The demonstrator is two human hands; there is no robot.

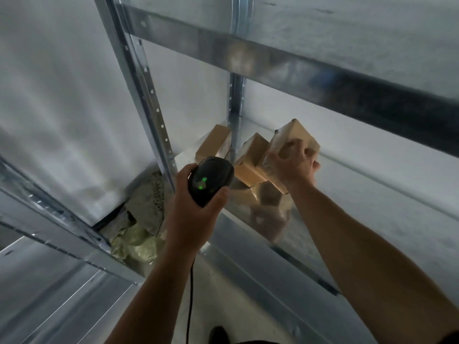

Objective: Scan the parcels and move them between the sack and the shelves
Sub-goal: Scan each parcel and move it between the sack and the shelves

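Note:
My left hand point(193, 214) grips a black corded barcode scanner point(210, 180) with green lights lit, held in front of the metal shelf point(360, 202). My right hand point(295, 165) holds a brown cardboard parcel point(290, 142), tilted, on the shelf surface. A second brown parcel point(250, 160) leans right beside it to the left. A third parcel point(213, 144) stands behind the rear upright. A pale green sack point(136, 242) lies crumpled on the floor below the shelf corner.
A metal shelf beam point(298, 70) crosses overhead. Perforated steel uprights point(146, 95) stand at the left, and another rack point(49, 269) fills the lower left. A white wall is behind. The scanner cable point(190, 294) hangs down towards my shoe point(218, 335).

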